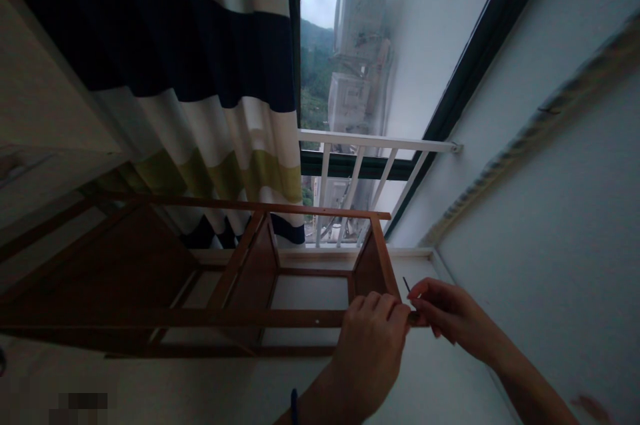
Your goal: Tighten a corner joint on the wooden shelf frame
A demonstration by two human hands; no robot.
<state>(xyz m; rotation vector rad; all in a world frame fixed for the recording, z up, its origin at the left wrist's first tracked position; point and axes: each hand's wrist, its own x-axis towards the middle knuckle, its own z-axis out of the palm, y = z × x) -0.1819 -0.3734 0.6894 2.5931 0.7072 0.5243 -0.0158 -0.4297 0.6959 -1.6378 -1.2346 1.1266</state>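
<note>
Wooden rack (225,292), near right corner.
Corner was gripped by left hand (373,335); thin key (407,284) was pinched by right hand (447,315).

No readable text, labels, brands, numbers or signs anywhere.

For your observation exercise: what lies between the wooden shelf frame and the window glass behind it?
In the head view, a white railing stands between the wooden shelf frame and the window glass; a striped curtain hangs to the left.

Two hands, left hand (373,338) and right hand (447,315), meet at one wooden shelf frame (240,278). One thin tool (407,284) shows. One striped curtain (165,78) hangs beside one window (380,45).
</note>
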